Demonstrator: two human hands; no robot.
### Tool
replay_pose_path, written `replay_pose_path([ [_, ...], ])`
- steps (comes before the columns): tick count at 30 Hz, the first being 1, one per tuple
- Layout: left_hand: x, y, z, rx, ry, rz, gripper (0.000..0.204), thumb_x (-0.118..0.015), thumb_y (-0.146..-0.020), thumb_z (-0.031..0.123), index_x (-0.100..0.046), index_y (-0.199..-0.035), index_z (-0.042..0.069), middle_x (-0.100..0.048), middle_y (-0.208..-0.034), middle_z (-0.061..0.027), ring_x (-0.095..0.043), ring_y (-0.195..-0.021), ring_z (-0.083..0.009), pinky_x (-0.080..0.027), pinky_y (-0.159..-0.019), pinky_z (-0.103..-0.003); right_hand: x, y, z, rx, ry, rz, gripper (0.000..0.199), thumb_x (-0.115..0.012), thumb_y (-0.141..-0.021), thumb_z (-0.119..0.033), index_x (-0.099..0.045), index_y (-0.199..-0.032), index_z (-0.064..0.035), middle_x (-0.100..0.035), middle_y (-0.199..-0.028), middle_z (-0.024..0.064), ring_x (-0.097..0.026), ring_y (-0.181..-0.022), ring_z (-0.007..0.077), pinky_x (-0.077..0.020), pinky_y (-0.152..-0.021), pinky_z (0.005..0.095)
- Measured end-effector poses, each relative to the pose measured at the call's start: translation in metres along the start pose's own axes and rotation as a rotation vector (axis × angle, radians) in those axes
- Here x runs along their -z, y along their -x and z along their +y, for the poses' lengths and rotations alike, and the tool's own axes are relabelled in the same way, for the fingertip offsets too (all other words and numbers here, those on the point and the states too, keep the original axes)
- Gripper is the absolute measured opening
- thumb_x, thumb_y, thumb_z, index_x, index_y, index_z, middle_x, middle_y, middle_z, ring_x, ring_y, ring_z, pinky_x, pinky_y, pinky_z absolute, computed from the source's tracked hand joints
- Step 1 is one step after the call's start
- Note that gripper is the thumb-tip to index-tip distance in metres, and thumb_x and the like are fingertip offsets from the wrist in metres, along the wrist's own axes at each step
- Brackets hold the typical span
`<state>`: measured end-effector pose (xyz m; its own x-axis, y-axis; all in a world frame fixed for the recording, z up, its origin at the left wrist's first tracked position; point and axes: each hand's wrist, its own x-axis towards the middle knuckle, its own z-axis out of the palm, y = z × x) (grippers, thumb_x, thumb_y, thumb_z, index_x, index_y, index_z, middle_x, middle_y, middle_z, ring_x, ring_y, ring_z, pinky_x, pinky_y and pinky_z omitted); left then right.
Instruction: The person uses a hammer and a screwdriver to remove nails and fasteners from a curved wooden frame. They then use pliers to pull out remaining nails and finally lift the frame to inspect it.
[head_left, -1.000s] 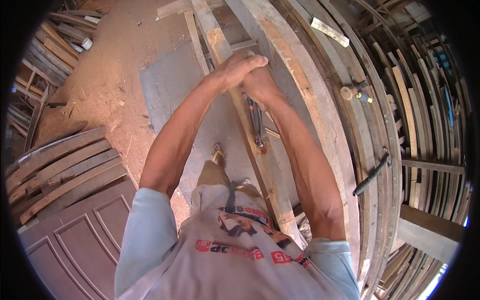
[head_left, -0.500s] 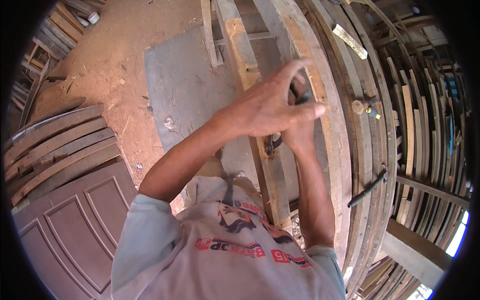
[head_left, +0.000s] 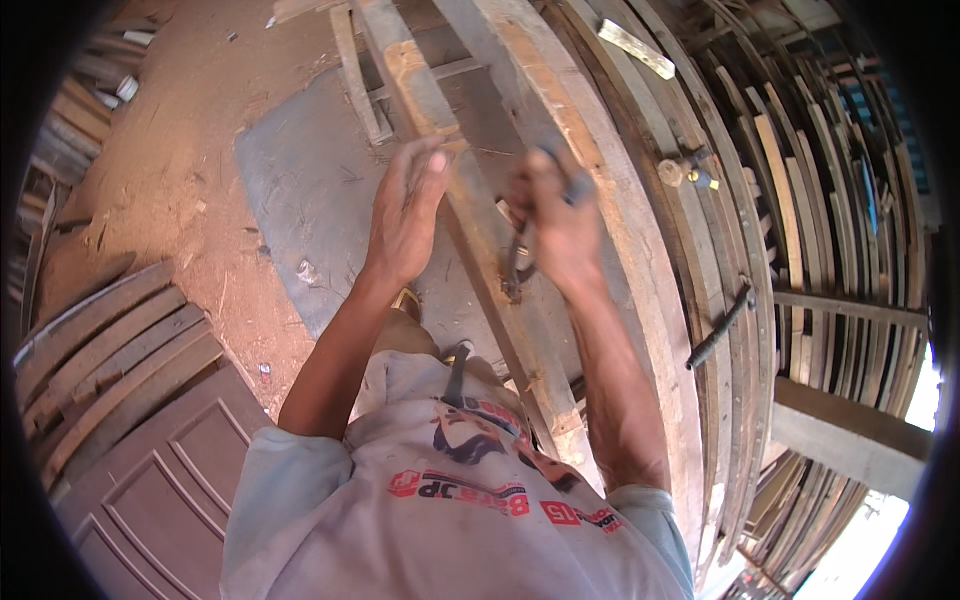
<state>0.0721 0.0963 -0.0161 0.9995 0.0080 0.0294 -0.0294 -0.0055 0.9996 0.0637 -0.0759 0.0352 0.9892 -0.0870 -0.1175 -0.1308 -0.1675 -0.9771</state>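
My left hand (head_left: 405,215) is raised beside a long wooden beam (head_left: 470,205), its fingers stretched out and blurred, with nothing in it. My right hand (head_left: 568,225) is closed round a dark tool (head_left: 578,188) between that beam and a thicker timber to the right. Motion smears the tool, and the fingers cover much of it, so its kind cannot be made out. Just below those fingers, a dark curved metal piece (head_left: 517,262) reaches down to the beam's top. Whether it belongs to the tool in my hand I cannot tell.
To the right run a thick timber (head_left: 650,260) and more long planks, bearing a hammer-like tool (head_left: 678,172), a dark rod (head_left: 720,328) and a pale offcut (head_left: 637,48). Stacked boards (head_left: 120,350) and a brown panelled door (head_left: 170,480) lie at left. A grey sheet (head_left: 300,190) covers some floor.
My hands were close together, the left in front of the right. Now they are apart: the left has moved left and flattened, showing the right hand and its dark tool. The view has shifted slightly.
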Motion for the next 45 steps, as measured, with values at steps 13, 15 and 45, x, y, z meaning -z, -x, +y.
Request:
replay_pose_path([
  [13,0.055,0.102,-0.066,0.368,0.044,0.085,0.052,-0.058,-0.108,0.038,-0.059,-0.136,-0.006,-0.069,-0.123,-0.0175,-0.066,-0.116,-0.0228,-0.051,-0.101,-0.036,-0.025,-0.039,0.0,-0.131,0.161,-0.062,0.034,-0.056,-0.107,-0.037,-0.061,-0.093,-0.0059,-0.057,-0.075,0.0013,-0.052,-0.063,0.0113,-0.0418,-0.056,0.0304],
  [15,0.068,0.108,-0.075,0.377,0.004,0.076,0.051,-0.058,-0.108,0.038,-0.059,-0.136,-0.005,-0.069,-0.122,-0.0167,-0.066,-0.116,-0.0233,-0.052,-0.1,-0.037,-0.012,0.011,0.0,0.106,0.055,-0.016,0.034,-0.052,-0.11,-0.034,-0.06,-0.103,-0.0023,-0.054,-0.072,0.0009,-0.048,-0.065,0.01,-0.0405,-0.058,0.0298],
  [45,0.1,0.178,-0.081,0.614,0.1,-0.069,0.054,-0.063,-0.106,0.038,-0.056,-0.138,-0.005,-0.068,-0.12,-0.0196,-0.066,-0.116,-0.0269,-0.056,-0.101,-0.04,0.022,0.048,-0.018,0.472,0.471,-0.416,0.037,-0.053,-0.11,-0.036,-0.066,-0.114,-0.0013,-0.065,-0.084,0.0092,-0.062,-0.077,0.0119,-0.0488,-0.067,0.0311],
])
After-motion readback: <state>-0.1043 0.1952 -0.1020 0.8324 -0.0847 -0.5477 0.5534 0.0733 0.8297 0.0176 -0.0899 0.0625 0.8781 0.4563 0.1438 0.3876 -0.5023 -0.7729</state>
